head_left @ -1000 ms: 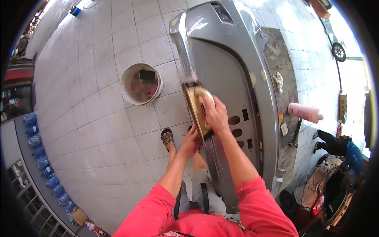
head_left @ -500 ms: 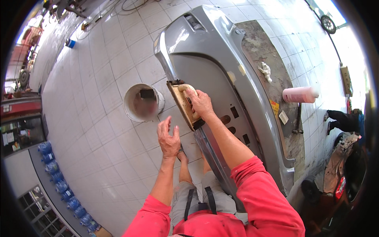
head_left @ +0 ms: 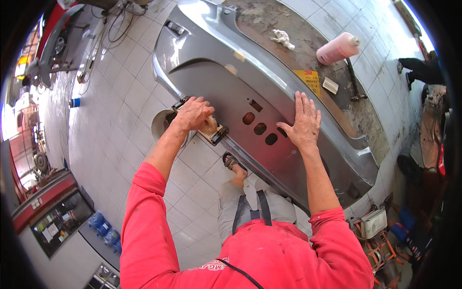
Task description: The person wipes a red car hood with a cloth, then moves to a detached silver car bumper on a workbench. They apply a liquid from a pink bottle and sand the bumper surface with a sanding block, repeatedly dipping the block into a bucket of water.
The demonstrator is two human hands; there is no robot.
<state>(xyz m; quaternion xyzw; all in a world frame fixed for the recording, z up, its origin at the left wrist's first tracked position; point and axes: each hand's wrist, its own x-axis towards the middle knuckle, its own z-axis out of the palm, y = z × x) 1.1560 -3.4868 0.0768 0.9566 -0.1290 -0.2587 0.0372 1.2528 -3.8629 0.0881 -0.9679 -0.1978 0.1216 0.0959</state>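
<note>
The pale bucket (head_left: 160,126) (contents mostly hidden) stands left of the gray panel (head_left: 216,91). The left hand (head_left: 194,114) has its grip wrapped around the handled block (head_left: 210,127) at the panel's edge, long axis running upper left to lower right; the right hand (head_left: 305,123) rests flat.

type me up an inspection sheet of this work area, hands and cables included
Surface: stained worktop under the panel; tiled floor around it.
Job's things: large grey panel with pale patches; sanding block at its near-left edge.
Clutter: pink bottle, white rag, yellow sheet, small pale block and long dark tool beyond the panel.
Hands: left hand grips the sanding block; right hand spread flat on the panel.
Cables: dark cables on the floor, upper left.
Surroundings: pale bucket partly hidden; blue jugs lower left; another person's legs at right.
</note>
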